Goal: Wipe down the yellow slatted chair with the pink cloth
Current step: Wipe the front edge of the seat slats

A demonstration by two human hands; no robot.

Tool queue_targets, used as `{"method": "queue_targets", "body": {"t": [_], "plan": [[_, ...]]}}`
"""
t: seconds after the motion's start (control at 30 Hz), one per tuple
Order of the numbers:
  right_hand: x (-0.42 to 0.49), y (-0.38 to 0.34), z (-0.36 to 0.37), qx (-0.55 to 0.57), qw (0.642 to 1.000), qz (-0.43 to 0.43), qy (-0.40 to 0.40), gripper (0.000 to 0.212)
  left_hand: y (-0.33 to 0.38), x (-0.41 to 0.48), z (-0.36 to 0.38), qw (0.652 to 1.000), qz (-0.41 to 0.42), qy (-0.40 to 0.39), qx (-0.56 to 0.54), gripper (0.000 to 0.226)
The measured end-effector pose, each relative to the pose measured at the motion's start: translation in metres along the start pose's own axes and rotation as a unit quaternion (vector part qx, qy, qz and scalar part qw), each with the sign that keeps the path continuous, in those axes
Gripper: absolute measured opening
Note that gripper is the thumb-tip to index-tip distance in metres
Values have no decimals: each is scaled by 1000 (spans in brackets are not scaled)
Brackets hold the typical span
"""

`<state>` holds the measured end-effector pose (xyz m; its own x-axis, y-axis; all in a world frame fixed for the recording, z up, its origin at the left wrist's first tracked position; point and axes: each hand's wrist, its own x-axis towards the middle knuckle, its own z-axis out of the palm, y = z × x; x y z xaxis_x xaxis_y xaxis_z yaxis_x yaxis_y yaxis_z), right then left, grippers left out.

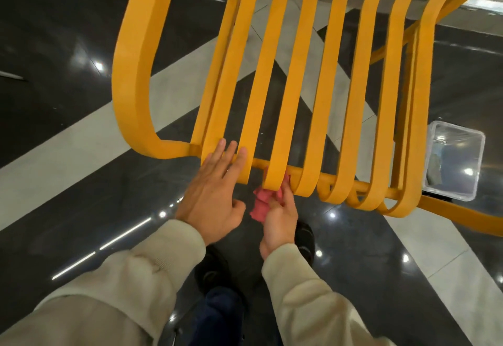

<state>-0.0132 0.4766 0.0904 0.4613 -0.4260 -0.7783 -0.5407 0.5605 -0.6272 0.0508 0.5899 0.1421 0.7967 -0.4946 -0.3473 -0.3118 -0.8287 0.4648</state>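
Three fingers of the left hand are lying flat and spread over the looped near ends of the slats, thumb hanging loose below, gripping nothing, just bracing. The right hand is curling its fingers around the bunched pink cloth, pinching it closed and pressing it up against the crossbar and the underside of a slat loop near the middle of the row. Both hands are coming out of cream sleeves. The yellow slatted chair is filling the upper view, its curved slats running away from the person, a broad armrest band looping round on the left. Below it, the floor is gleaming: glossy dark tiles crossed by pale grey diagonal bands, throwing back ceiling lights as bright spots and streaks. A clear plastic container is sitting on that floor just beyond the chair's right side. Dark shoes are showing between the arms.
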Motion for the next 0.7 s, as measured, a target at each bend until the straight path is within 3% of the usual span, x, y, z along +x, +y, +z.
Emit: {"method": "queue_targets", "body": {"t": [0.13,0.27,0.43,0.57,0.63,0.7], "plan": [[-7,1,-1,-122,990,-54,37,47,2,0,-2,1000,-3,-6,5,91],[-1,4,-4,-238,960,-144,19,61,1,1,-5,1000,-4,-7,2,90],[-4,6,2,-240,956,-144,86,65,0,1,0,1000,5,6,3,90],[-19,13,-3,-252,941,-195,116,74,0,0,0,1000,-1,4,-2,90],[-17,10,-5,-273,938,-196,85,83,1,0,0,1000,0,4,-5,91],[-4,0,-7,-243,961,-132,11,82,1,-1,0,1000,1,3,-5,91]]}}
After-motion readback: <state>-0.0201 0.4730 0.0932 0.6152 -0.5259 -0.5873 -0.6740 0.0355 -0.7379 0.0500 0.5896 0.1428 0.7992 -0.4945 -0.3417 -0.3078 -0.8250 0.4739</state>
